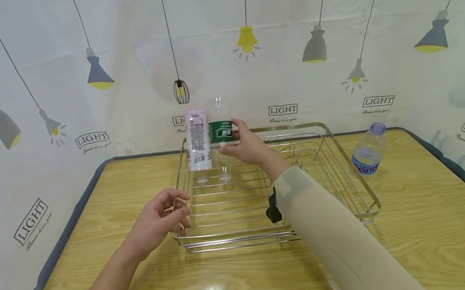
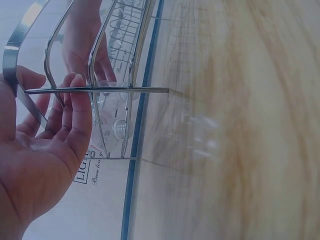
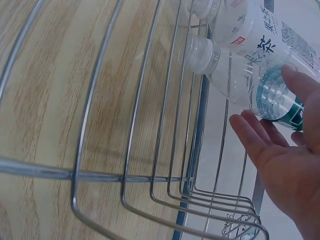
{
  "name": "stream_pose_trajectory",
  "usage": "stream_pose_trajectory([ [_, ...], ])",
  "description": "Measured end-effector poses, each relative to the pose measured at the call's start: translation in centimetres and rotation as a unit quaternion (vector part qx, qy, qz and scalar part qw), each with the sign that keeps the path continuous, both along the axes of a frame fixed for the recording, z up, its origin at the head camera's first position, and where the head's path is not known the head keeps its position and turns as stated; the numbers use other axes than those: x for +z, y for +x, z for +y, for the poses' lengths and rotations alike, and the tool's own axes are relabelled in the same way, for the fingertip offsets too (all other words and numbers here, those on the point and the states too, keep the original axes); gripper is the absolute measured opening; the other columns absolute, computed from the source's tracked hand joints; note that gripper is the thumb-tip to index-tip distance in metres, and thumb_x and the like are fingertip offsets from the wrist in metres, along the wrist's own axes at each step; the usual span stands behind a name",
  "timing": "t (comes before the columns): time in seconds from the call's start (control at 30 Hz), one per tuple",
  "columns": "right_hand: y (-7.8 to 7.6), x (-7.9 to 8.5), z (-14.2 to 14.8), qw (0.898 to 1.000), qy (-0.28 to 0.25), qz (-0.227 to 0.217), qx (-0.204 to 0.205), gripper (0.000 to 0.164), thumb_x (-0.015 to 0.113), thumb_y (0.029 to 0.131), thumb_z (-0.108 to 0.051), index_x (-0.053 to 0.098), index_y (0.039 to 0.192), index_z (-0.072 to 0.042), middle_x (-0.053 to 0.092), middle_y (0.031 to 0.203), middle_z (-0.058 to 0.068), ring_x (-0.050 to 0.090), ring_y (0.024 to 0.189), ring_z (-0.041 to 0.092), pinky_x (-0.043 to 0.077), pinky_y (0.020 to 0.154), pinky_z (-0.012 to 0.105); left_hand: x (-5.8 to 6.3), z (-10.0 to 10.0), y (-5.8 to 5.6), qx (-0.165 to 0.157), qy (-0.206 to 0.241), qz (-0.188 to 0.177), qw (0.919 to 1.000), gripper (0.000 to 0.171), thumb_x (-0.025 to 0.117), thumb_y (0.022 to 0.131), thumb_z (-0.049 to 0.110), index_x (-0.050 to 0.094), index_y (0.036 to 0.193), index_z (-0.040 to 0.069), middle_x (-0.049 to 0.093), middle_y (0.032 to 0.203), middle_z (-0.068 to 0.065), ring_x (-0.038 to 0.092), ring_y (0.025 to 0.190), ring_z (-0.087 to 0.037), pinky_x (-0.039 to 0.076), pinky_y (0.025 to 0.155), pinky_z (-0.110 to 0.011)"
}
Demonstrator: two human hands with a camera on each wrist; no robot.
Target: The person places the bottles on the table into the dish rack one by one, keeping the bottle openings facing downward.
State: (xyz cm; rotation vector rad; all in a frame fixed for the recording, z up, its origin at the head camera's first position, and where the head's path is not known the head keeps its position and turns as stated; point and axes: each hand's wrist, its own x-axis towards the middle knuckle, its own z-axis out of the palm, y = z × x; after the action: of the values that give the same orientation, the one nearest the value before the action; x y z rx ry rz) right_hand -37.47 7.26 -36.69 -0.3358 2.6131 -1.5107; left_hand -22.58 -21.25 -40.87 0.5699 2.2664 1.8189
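Observation:
My right hand (image 1: 251,144) holds a clear plastic bottle with a green label (image 1: 221,131), thumb on one side and fingers on the other. This bottle stands neck down at the back left of a wire dish rack (image 1: 230,212). Close beside it is a second bottle with a pink and white label (image 1: 197,138), also neck down; its printed label (image 3: 272,37) shows in the right wrist view. My left hand (image 1: 157,223) grips the rack's front left corner, fingers curled about the metal rim (image 2: 10,60).
To the right of the rack, a clear bottle with a blue and purple label (image 1: 366,151) stands on the wooden table (image 1: 436,213). A pale cloth backdrop (image 1: 218,64) printed with lamps rises behind the table's dark edge.

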Motion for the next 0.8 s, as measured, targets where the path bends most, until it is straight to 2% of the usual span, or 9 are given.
stream_pose_trajectory([
  [0.33,0.06,-0.01,0.03,1.0,0.008,0.001,0.005,0.098,0.077,0.105,-0.027,0.01,0.176,-0.014,0.047,0.166,0.023,0.052,0.151,0.04,0.046,0.126,0.056,-0.1,-0.09,-0.01,-0.005,0.004,0.004,1.0,0.028,0.063,0.111,0.011,0.055,0.134,-0.001,0.056,0.105,-0.015,0.072,0.085,-0.02,0.065,0.07,-0.035],
  [0.6,0.32,0.17,0.09,1.0,0.004,-0.003,-0.002,0.1,0.079,0.104,-0.03,0.012,0.176,-0.012,0.051,0.164,0.021,0.054,0.149,0.039,0.044,0.127,0.056,-0.02,-0.09,0.06,-0.005,0.003,0.004,1.0,0.028,0.063,0.111,0.012,0.055,0.135,0.0,0.055,0.105,-0.015,0.072,0.085,-0.02,0.065,0.07,-0.035],
  [0.8,0.28,0.24,0.25,1.0,-0.011,-0.005,-0.01,0.1,0.078,0.104,-0.032,0.012,0.176,-0.012,0.048,0.166,0.021,0.057,0.147,0.039,0.046,0.126,0.054,0.0,-0.06,0.07,-0.004,0.002,0.005,1.0,0.028,0.063,0.111,0.012,0.055,0.135,0.0,0.056,0.106,-0.016,0.072,0.085,-0.019,0.065,0.07,-0.035],
])
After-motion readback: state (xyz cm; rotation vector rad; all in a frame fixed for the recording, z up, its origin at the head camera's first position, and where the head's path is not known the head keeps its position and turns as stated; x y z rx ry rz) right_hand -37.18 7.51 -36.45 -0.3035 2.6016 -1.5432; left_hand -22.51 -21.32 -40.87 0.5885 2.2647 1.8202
